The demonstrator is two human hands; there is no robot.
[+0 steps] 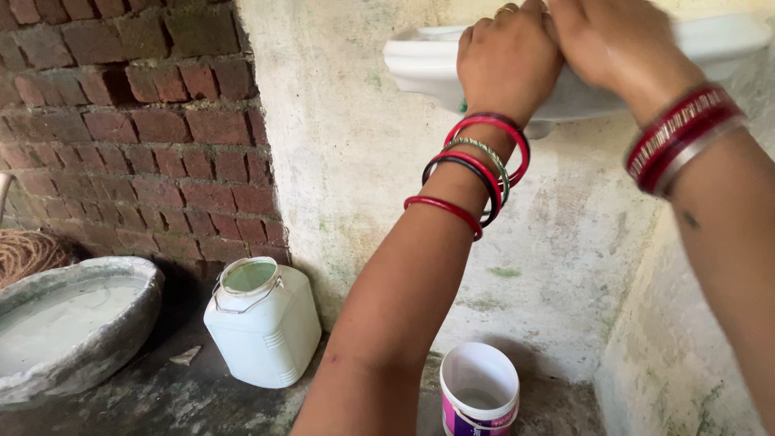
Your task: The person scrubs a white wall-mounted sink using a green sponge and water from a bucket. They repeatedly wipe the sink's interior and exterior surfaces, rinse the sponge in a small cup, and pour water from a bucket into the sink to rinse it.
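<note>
Sitting below the white wall basin [420, 60] are a white jug [262, 323] and pink-labelled tub [479, 393]; both hands, left [504, 60] and right [617, 44], are gripping its rim.

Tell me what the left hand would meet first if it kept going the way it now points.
The left hand points up over the rim of the white wall basin, already touching it. Going on, it would probably reach the basin's inside or the plastered wall behind; depth is unclear.

White basin [428, 60]; red, black bangles [476, 165]; white jug [262, 327]; red-brown bricks [137, 121].
</note>
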